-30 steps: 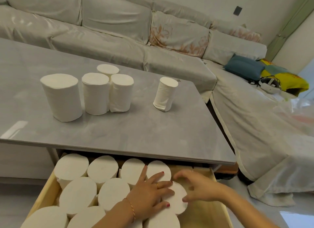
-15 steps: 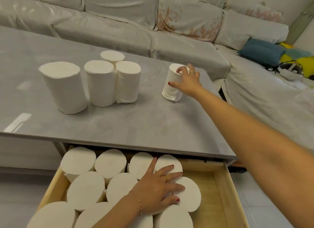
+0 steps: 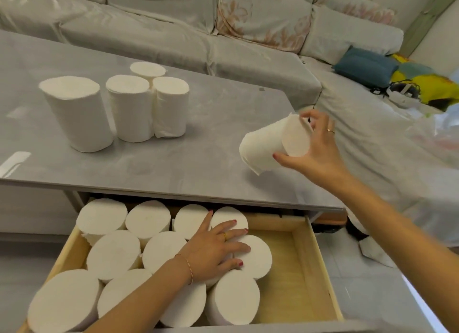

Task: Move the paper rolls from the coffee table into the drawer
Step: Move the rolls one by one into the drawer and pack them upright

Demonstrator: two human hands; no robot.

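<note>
My right hand (image 3: 314,146) grips a white paper roll (image 3: 268,144), tilted on its side in the air above the right part of the grey coffee table (image 3: 173,163). Several more white rolls stand upright on the table's left half: a wide one (image 3: 77,114) and a cluster of three (image 3: 149,104). Below the table's front edge the wooden drawer (image 3: 308,265) is pulled out and packed with several upright rolls (image 3: 114,253). My left hand (image 3: 213,250) lies flat, fingers spread, on top of the rolls in the drawer's middle.
The drawer's right side shows bare wood bottom (image 3: 280,278). A grey covered sofa (image 3: 223,42) wraps behind and to the right of the table, with a blue cushion (image 3: 365,67), yellow fabric and a white headset (image 3: 402,94) on it.
My right hand reached from the drawer to the lone roll on the table's right, took hold of it, lifted it and tipped it toward me. My left hand stayed on the drawer's rolls.
</note>
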